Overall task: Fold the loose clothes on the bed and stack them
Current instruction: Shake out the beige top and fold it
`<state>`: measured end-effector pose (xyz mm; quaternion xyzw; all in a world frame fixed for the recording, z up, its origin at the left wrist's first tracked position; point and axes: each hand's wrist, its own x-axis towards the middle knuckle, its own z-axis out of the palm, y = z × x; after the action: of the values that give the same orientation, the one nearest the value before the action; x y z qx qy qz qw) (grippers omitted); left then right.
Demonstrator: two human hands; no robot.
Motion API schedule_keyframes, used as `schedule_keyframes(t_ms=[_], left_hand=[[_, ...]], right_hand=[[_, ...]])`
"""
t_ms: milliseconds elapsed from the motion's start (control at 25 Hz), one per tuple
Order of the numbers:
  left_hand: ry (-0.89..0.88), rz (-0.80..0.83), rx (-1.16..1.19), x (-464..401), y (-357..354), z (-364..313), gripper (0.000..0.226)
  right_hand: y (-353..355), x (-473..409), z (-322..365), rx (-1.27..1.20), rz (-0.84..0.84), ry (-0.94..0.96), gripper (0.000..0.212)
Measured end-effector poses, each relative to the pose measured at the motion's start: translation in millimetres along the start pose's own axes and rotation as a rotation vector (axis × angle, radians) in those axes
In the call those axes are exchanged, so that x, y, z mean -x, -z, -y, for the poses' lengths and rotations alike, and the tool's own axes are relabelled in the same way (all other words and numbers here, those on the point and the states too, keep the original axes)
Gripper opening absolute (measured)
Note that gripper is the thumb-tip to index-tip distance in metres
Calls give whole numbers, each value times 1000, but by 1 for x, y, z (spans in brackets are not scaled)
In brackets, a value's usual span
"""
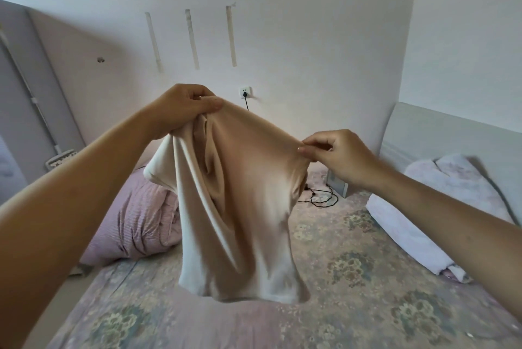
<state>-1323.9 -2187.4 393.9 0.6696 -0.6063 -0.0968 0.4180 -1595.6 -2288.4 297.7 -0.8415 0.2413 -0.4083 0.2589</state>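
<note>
One beige top [240,201] is held up in the air above the floral bedsheet [353,278], its hem hanging clear of the mattress. It is pinched at its upper edge by two hands: the left hand [183,107], at about 11 o'clock from the garment's middle, is curled round a bunched corner, and the right hand [334,155], at about 2 o'clock, nips the other corner between thumb and fingertips. The cloth is most likely held this way so that it drops straight and its shape can be found before it is laid flat for folding. The left corner is held higher, so the top edge slopes down toward the right hand.

One lilac striped duvet [135,218] is bunched at 9 o'clock of the garment, and one pale rolled blanket [409,230] lies at 3 o'clock. One black cable [319,197] is coiled on the bed behind the top. No folded stack can be seen.
</note>
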Motion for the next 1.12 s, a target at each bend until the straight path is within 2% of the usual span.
schedule_keyframes(t_ms=[40, 120, 240, 360, 440, 480, 560, 600, 640, 720, 880, 960, 1040, 1120], left_hand=[[3, -34, -1, 1, -2, 0, 16], [-5, -50, -20, 3, -9, 1, 17], [-34, 82, -112, 12, -26, 1, 15], [-54, 259, -182, 21, -49, 1, 9], [-93, 202, -170, 20, -61, 4, 22], [-100, 125, -111, 20, -64, 5, 29], [-86, 38, 132, 20, -64, 5, 13], [-79, 57, 273, 21, -62, 3, 5], [-78, 93, 365, 20, -59, 2, 15], [-93, 141, 424, 20, -57, -2, 21], [-123, 138, 472, 15, -53, -11, 16], [-99, 140, 446, 14, -55, -11, 10], [-101, 159, 291, 17, -62, -15, 10], [-118, 192, 154, 19, -66, -17, 14]], right_hand=[[-1, -2, 4, 23, -57, 31, 8], [-1, -8, 14, -93, -49, 2, 11], [-4, -17, 32, -153, 110, -4, 9], [-14, -29, 52, -115, 158, 74, 3], [-20, -33, 64, -190, 161, 48, 3], [-21, -34, 68, -220, 196, 18, 7], [-17, -32, 70, -234, 321, -66, 19], [-12, -31, 68, -223, 345, -112, 24], [-8, -30, 65, -191, 317, -146, 28], [-1, -28, 56, -93, 253, -193, 34], [-3, -15, 45, -240, 443, -288, 41], [-11, -13, 43, -258, 346, -230, 34], [-21, -18, 40, -268, 232, -182, 28], [-26, -24, 32, -264, 206, -198, 24]])
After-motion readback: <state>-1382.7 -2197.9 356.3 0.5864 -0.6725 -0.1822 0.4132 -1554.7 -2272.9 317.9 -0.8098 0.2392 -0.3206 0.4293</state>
